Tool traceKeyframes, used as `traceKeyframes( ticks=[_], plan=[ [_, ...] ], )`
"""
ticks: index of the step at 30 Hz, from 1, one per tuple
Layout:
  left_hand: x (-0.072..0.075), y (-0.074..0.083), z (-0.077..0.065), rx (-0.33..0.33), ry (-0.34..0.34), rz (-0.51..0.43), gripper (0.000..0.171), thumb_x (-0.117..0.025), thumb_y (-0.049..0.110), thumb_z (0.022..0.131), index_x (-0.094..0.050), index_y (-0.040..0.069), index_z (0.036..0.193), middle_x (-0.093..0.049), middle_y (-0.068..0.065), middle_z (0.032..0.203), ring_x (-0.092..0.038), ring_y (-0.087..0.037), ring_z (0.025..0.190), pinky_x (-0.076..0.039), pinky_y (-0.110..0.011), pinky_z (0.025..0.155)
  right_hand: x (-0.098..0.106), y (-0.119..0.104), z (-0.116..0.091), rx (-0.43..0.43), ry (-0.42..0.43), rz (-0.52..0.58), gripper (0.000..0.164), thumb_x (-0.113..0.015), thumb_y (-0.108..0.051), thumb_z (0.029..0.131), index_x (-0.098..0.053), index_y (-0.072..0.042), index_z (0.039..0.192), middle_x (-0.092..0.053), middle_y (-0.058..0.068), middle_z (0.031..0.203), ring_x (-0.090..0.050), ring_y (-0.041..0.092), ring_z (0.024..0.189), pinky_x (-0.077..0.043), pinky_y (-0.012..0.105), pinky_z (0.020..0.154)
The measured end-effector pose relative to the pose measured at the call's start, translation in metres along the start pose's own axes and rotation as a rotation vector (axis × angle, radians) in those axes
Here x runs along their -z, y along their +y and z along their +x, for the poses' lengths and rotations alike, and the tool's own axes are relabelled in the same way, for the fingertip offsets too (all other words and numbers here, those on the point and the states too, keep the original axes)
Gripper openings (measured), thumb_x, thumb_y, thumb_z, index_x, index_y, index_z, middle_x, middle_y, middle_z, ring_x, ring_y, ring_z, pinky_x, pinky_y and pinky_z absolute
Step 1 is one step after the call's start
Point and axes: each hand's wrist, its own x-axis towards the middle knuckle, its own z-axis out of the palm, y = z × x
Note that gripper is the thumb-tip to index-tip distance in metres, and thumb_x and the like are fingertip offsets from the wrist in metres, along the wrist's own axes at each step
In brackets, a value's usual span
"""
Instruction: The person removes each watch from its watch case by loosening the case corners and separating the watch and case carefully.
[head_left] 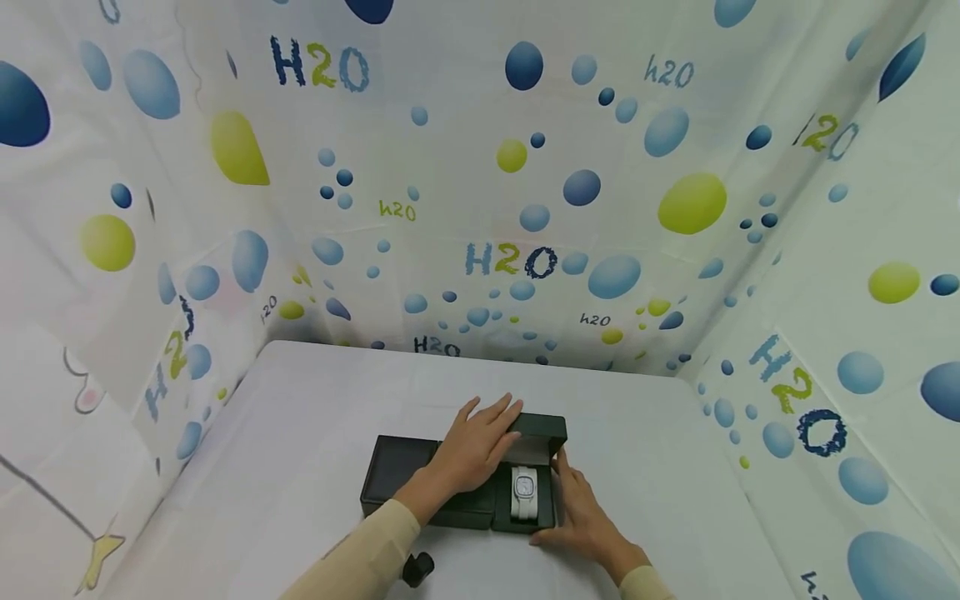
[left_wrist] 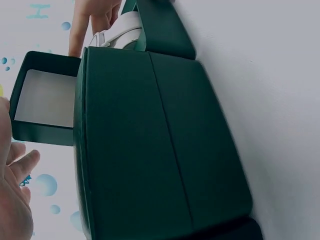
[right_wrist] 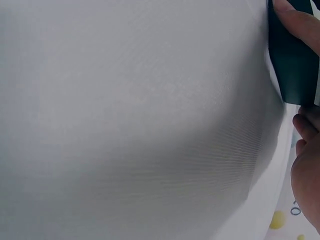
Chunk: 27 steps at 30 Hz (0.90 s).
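Note:
An open dark green watch box (head_left: 504, 514) stands on the table with its lid (head_left: 551, 427) raised at the back. Inside it lies a white wristwatch (head_left: 524, 490) with a pale strap. My left hand (head_left: 471, 446) reaches over from the left, fingers outstretched and touching the raised lid. At the box's right side, my right hand (head_left: 585, 514) grips it, thumb at the front corner and fingers toward the back. The right wrist view shows that thumb (right_wrist: 299, 22) against the green wall. Against the open box's left side stands a closed green box (left_wrist: 130, 145), partly hidden under my left arm.
Farther left in the row is another closed dark box (head_left: 401, 467). A small black object (head_left: 417, 569) lies in front, beside my left sleeve. A white cloth covers the table (head_left: 645, 467), and a curtain (head_left: 450, 167) with coloured bubbles hangs behind and at both sides.

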Motion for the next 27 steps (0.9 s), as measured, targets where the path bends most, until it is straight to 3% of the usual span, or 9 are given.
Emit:
traceKeyframes(
  ticks=[3, 7, 10, 12, 15, 19, 23, 27],
  plan=[
    [0.001, 0.0, -0.006, -0.048, 0.05, 0.002, 0.058, -0.049, 0.041, 0.111, -0.038, 0.017, 0.163, -0.035, -0.005, 0.169, -0.043, -0.021, 0.151, -0.026, -0.058, 0.127, 0.001, 0.0, -0.005, 0.028, 0.005, -0.034, 0.157, -0.099, -0.05, 0.063, 0.017, -0.027, 0.166, -0.029, 0.011, 0.171, -0.03, 0.039, 0.154, -0.033, 0.063, 0.121],
    [0.002, 0.002, -0.016, -0.128, 0.204, 0.022, 0.053, -0.061, 0.035, 0.106, -0.052, 0.014, 0.154, -0.046, -0.008, 0.162, -0.05, -0.022, 0.146, -0.034, -0.053, 0.124, 0.002, 0.001, -0.014, 0.096, 0.049, -0.079, 0.15, -0.095, -0.059, 0.064, 0.003, -0.015, 0.169, -0.031, 0.009, 0.17, -0.033, 0.034, 0.152, -0.036, 0.061, 0.12],
    [0.002, 0.003, -0.024, -0.198, 0.318, 0.038, 0.04, -0.068, 0.03, 0.102, -0.066, 0.014, 0.139, -0.062, -0.007, 0.144, -0.061, -0.02, 0.131, -0.046, -0.046, 0.114, 0.001, 0.002, -0.022, 0.184, 0.141, -0.171, 0.14, -0.092, -0.064, 0.066, -0.014, -0.008, 0.168, -0.043, 0.01, 0.162, -0.04, 0.029, 0.145, -0.042, 0.057, 0.116],
    [0.001, 0.004, -0.03, -0.243, 0.334, 0.04, 0.031, -0.071, 0.028, 0.1, -0.071, 0.017, 0.129, -0.069, -0.001, 0.129, -0.066, -0.016, 0.117, -0.052, -0.039, 0.103, 0.001, 0.003, -0.025, 0.247, 0.221, -0.255, 0.129, -0.09, -0.065, 0.07, -0.025, -0.006, 0.165, -0.05, 0.009, 0.154, -0.045, 0.025, 0.139, -0.046, 0.052, 0.112],
    [-0.001, 0.004, -0.04, -0.299, 0.279, 0.031, 0.027, -0.072, 0.031, 0.099, -0.074, 0.018, 0.122, -0.071, 0.003, 0.116, -0.068, -0.013, 0.106, -0.054, -0.035, 0.094, 0.001, 0.002, -0.026, 0.339, 0.328, -0.361, 0.104, -0.086, -0.06, 0.079, -0.043, -0.008, 0.158, -0.055, 0.006, 0.143, -0.049, 0.021, 0.131, -0.048, 0.045, 0.107],
    [-0.008, 0.001, -0.051, -0.323, 0.141, 0.034, 0.041, -0.071, 0.038, 0.099, -0.071, 0.016, 0.133, -0.069, -0.001, 0.133, -0.065, -0.018, 0.123, -0.051, -0.041, 0.107, 0.001, -0.004, -0.024, 0.419, 0.384, -0.413, 0.076, -0.079, -0.05, 0.091, -0.054, -0.011, 0.15, -0.058, 0.003, 0.141, -0.051, 0.019, 0.13, -0.042, 0.039, 0.108],
    [-0.013, -0.003, -0.059, -0.312, 0.044, 0.064, 0.058, -0.068, 0.048, 0.1, -0.06, 0.017, 0.148, -0.053, -0.009, 0.157, -0.052, -0.026, 0.144, -0.04, -0.049, 0.12, -0.001, -0.013, -0.019, 0.448, 0.367, -0.408, 0.069, -0.075, -0.045, 0.095, -0.055, -0.009, 0.15, -0.058, 0.004, 0.145, -0.052, 0.021, 0.133, -0.036, 0.038, 0.112],
    [-0.012, -0.004, -0.065, -0.265, -0.042, 0.076, 0.067, -0.062, 0.056, 0.101, -0.052, 0.018, 0.155, -0.038, -0.012, 0.167, -0.041, -0.029, 0.152, -0.033, -0.053, 0.125, -0.006, -0.016, -0.014, 0.474, 0.349, -0.409, 0.064, -0.073, -0.042, 0.098, -0.056, -0.008, 0.149, -0.059, 0.005, 0.147, -0.053, 0.024, 0.136, -0.037, 0.043, 0.115]
  ],
)
